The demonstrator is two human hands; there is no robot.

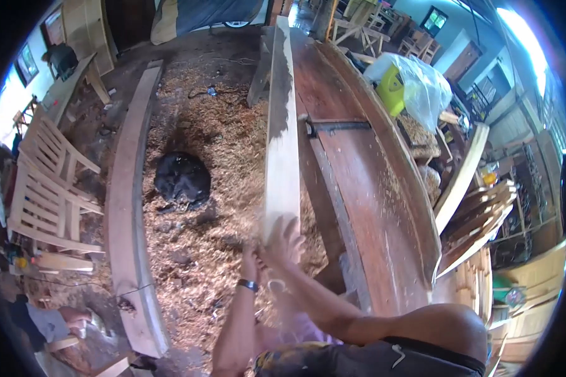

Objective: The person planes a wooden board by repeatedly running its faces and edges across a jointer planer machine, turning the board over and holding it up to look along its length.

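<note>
Along the left edge of the broad brown slab (374, 213) runs the pale board (283, 166), darkly marked toward its far end. At its near end, I have my right hand (285, 242) spread on the wood; my blurred left hand (251, 262) is by the near left corner, its grip impossible to tell.
</note>
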